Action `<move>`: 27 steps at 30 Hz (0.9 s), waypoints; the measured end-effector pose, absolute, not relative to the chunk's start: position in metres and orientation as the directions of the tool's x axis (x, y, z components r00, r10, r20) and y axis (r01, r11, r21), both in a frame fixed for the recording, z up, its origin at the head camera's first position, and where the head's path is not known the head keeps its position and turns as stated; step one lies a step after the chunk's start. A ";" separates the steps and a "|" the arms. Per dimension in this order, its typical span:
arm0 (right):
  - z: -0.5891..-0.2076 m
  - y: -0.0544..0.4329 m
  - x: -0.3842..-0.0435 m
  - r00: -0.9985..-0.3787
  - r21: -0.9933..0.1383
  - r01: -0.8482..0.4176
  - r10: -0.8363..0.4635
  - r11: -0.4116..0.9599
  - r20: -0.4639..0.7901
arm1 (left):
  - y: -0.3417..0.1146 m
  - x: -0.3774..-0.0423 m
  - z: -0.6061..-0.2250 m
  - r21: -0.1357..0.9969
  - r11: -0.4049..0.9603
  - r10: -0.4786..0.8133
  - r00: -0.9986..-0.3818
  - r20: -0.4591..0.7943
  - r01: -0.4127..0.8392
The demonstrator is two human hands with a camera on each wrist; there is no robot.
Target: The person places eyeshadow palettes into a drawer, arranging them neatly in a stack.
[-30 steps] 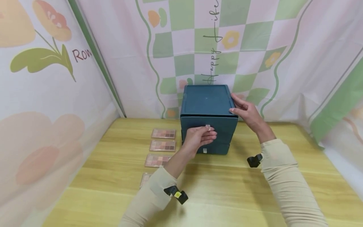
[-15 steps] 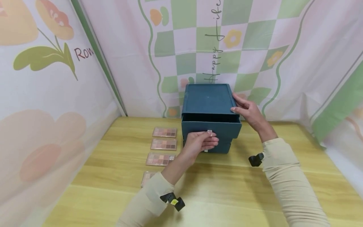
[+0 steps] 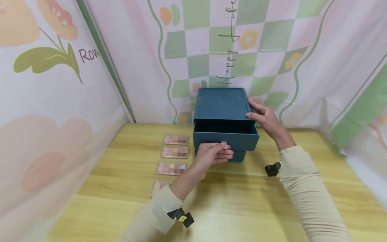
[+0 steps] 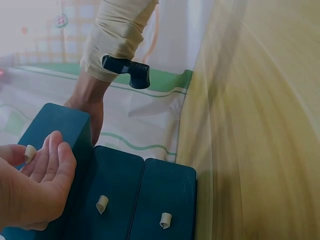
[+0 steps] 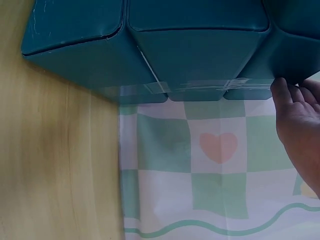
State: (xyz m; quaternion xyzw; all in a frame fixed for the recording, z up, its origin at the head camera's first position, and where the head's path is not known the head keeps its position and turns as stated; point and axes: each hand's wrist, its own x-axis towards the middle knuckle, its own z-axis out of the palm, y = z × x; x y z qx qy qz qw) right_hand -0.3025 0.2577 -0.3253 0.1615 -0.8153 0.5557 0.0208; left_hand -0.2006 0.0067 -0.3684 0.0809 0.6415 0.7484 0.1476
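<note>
Top drawer (image 3: 234, 139) slid further out; left hand (image 3: 210, 155) pinches its tab (image 4: 30, 154). Right hand (image 3: 266, 121), fingers straightish, steadies the box (image 3: 222, 103), so level pull's best.

Looks like a cloth-walled nook, whether in a home impossible to tell: hung with flowered cloth (image 3: 57, 141) at left and a checked "Happy Life" curtain (image 3: 222, 43) at far side, around a wood-grain table (image 3: 242, 205).

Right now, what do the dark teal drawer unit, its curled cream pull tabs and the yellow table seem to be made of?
Dark teal drawer unit: probably satin plastic, given smooth walls and rounded corners.
Curled cream pull tabs: matte, perhaps leather or plastic; thin bent strips.
Yellow table: wood or laminate, soft sheen, streaked grain.
</note>
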 end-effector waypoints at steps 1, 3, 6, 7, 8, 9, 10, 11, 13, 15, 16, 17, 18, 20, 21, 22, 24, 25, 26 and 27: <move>-0.326 0.258 -0.302 -0.948 -0.900 -0.284 -0.240 0.330 0.211 | 0.006 -0.200 -0.369 0.984 -0.133 0.324 -0.944 -0.068 -0.116; -0.326 0.258 -0.302 -0.948 -0.902 -0.280 -0.242 0.328 0.207 | 0.006 -0.199 -0.369 0.985 -0.130 0.323 -0.944 -0.067 -0.115; -0.327 0.258 -0.301 -0.949 -0.903 -0.275 -0.245 0.329 0.200 | 0.005 -0.196 -0.370 0.985 -0.125 0.322 -0.944 -0.073 -0.118; -0.328 0.258 -0.301 -0.948 -0.903 -0.276 -0.246 0.329 0.200 | 0.004 -0.196 -0.370 0.985 -0.125 0.322 -0.944 -0.077 -0.123; -0.328 0.259 -0.300 -0.948 -0.904 -0.276 -0.248 0.326 0.200 | 0.004 -0.194 -0.370 0.985 -0.124 0.322 -0.944 -0.077 -0.122; -0.328 0.259 -0.300 -0.947 -0.905 -0.277 -0.250 0.323 0.201 | 0.004 -0.193 -0.370 0.985 -0.125 0.321 -0.944 -0.076 -0.122; -0.329 0.259 -0.301 -0.947 -0.906 -0.278 -0.252 0.320 0.202 | 0.004 -0.192 -0.371 0.985 -0.127 0.322 -0.944 -0.074 -0.120; -0.329 0.259 -0.301 -0.946 -0.905 -0.281 -0.253 0.320 0.204 | 0.003 -0.191 -0.371 0.985 -0.126 0.324 -0.943 -0.071 -0.117; -0.330 0.260 -0.301 -0.946 -0.903 -0.282 -0.252 0.325 0.205 | 0.003 -0.188 -0.372 0.986 -0.128 0.332 -0.941 -0.062 -0.110; -0.330 0.261 -0.301 -0.947 -0.902 -0.279 -0.251 0.330 0.201 | 0.003 -0.184 -0.373 0.986 -0.130 0.341 -0.939 -0.054 -0.104; -0.330 0.261 -0.300 -0.948 -0.901 -0.277 -0.250 0.335 0.199 | 0.003 -0.182 -0.373 0.986 -0.128 0.345 -0.937 -0.052 -0.102; -0.330 0.261 -0.300 -0.949 -0.900 -0.274 -0.249 0.340 0.195 | 0.003 -0.180 -0.374 0.987 -0.129 0.348 -0.936 -0.049 -0.100; -0.330 0.261 -0.300 -0.950 -0.899 -0.270 -0.248 0.344 0.190 | 0.002 -0.177 -0.374 0.986 -0.132 0.350 -0.936 -0.048 -0.100; -0.329 0.261 -0.299 -0.951 -0.899 -0.265 -0.247 0.348 0.185 | 0.002 -0.173 -0.374 0.987 -0.132 0.351 -0.935 -0.045 -0.097; -0.329 0.261 -0.298 -0.952 -0.898 -0.264 -0.246 0.352 0.183 | 0.001 -0.171 -0.374 0.987 -0.133 0.349 -0.936 -0.041 -0.093; -0.328 0.261 -0.298 -0.951 -0.897 -0.265 -0.247 0.353 0.184 | 0.001 -0.169 -0.375 0.986 -0.137 0.349 -0.936 -0.038 -0.091; -0.327 0.260 -0.298 -0.951 -0.898 -0.265 -0.248 0.350 0.184 | 0.000 -0.165 -0.374 0.986 -0.139 0.346 -0.938 -0.036 -0.089; -0.327 0.260 -0.298 -0.951 -0.899 -0.265 -0.249 0.348 0.184 | 0.000 -0.163 -0.374 0.986 -0.139 0.345 -0.938 -0.035 -0.088; -0.326 0.259 -0.298 -0.951 -0.899 -0.265 -0.249 0.349 0.183 | -0.001 -0.161 -0.374 0.986 -0.141 0.345 -0.938 -0.035 -0.089; -0.326 0.259 -0.298 -0.951 -0.901 -0.263 -0.251 0.344 0.182 | -0.001 -0.158 -0.374 0.985 -0.144 0.345 -0.938 -0.037 -0.092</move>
